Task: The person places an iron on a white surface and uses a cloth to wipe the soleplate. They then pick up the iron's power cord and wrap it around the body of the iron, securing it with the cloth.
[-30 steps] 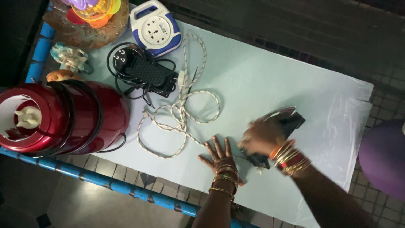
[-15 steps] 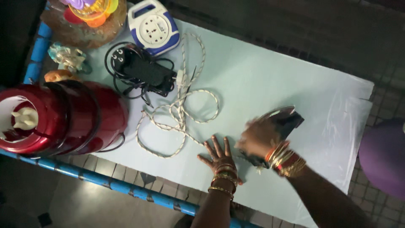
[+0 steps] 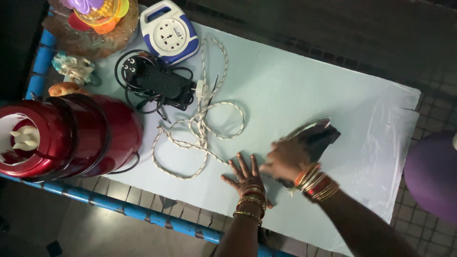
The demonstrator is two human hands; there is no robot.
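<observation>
Right hand (image 3: 284, 159) is gripping one black iron (image 3: 312, 138); left hand (image 3: 244, 175) is lying flat, fingers spread, just beside it on one pale sheet (image 3: 295, 81).

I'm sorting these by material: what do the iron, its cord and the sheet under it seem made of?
The iron shows a shiny, mirror-like soleplate edge, likely polished metal, with a dark matte body, probably plastic. The cord looks fabric-braided: white with dark flecks and no gloss. The pale blue sheet seems thin plastic or coated paper, given its soft sheen and a torn right edge.
</observation>
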